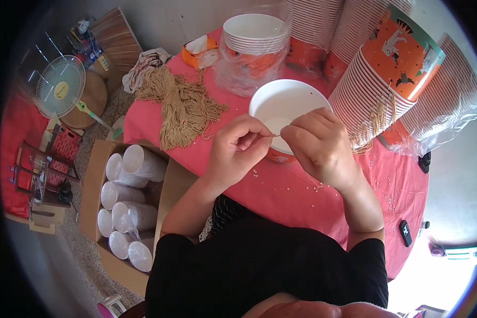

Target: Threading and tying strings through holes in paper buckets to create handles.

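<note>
Above a white-lined paper bucket [265,98] with an orange printed outside, my two hands meet, fingers pinched. My left hand [241,146] grips a thin tan cord [275,135], of which only a short bit shows at the fingertips. Closed beside it, my right hand [318,143] pinches the same spot; its curled fingers hide most of the cord. A small dark hole shows near the bucket's rim. Left of the hands, a heap of tan cords [188,114] spreads over the red-covered table [249,196].
Nested orange buckets [376,90] with cords hanging off them lean at the right; plastic-wrapped buckets [254,47] stand behind. Small white dots and a black remote [405,233] lie on the table. A cardboard box [124,270] of wrapped white cups and a fan [61,87] are left.
</note>
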`<state>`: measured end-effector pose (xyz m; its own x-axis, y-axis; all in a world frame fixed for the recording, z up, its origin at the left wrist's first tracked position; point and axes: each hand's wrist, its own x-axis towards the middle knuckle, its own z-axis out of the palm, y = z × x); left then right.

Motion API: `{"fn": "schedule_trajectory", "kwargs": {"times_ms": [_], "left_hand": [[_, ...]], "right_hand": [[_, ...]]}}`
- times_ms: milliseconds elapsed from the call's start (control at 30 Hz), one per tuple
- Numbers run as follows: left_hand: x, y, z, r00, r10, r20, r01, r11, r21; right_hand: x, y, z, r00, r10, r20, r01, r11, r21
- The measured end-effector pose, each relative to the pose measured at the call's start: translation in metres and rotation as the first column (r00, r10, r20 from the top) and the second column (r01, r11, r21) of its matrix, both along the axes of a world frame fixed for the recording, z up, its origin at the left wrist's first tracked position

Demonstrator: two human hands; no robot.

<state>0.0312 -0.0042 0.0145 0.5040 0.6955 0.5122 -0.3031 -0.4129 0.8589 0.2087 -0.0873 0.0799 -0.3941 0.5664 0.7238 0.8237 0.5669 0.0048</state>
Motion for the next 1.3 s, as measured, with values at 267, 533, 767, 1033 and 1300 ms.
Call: {"fn": "schedule_trajectory", "kwargs": {"times_ms": [267, 533, 767, 1033, 1300], "left_hand": [[-0.001, 0.008, -0.008, 0.998, 0.057, -0.018, -0.056, 0.996, 0.069], [-0.003, -0.001, -0.008, 0.952, 0.285, -0.113, -0.225, 0.9, 0.372], [-0.003, 0.003, -0.004, 0.947, 0.284, -0.146, -0.178, 0.85, 0.496], [-0.013, -0.003, -0.016, 0.961, 0.273, -0.043, -0.252, 0.931, 0.265], [0.0, -0.009, -0.007, 0.954, 0.248, -0.168, -0.186, 0.93, 0.318]], "right_hand": [[0.007, 0.001, 0.016, 0.989, -0.093, 0.112, 0.068, 0.975, 0.21], [0.023, -0.003, 0.036, 0.984, -0.174, 0.038, 0.147, 0.914, 0.377], [0.021, -0.004, 0.028, 0.988, -0.116, -0.106, 0.145, 0.932, 0.333], [0.026, -0.009, 0.026, 0.972, -0.171, -0.16, 0.201, 0.96, 0.193], [0.026, -0.007, 0.024, 0.968, -0.141, -0.205, 0.187, 0.956, 0.225]]}}
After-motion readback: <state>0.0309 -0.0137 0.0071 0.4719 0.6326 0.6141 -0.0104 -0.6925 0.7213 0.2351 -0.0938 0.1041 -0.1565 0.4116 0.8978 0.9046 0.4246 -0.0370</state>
